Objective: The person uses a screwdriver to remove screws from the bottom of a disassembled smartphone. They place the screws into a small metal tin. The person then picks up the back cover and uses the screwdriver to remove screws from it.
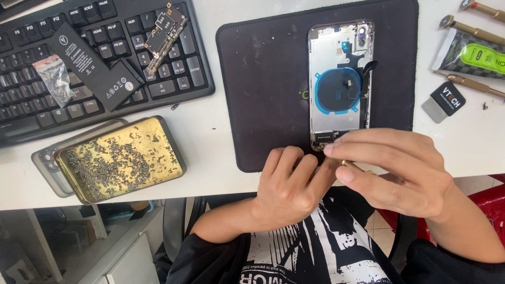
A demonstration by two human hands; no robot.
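Observation:
An opened phone housing (339,84) lies on a black mat (263,79), its round coil and flex cables showing. My right hand (400,171) grips a thin brass-coloured screwdriver (351,165) just below the housing's lower end. My left hand (292,184) rests curled at the mat's near edge, its fingertips against the phone's bottom; whether it holds anything is hidden.
A black keyboard (31,100) at the left carries a black phone battery (89,66), a circuit board (164,37) and a small plastic bag (52,79). A gold tin (122,158) with several tiny screws sits near the desk edge. Tools and a pry card (444,101) lie at the right.

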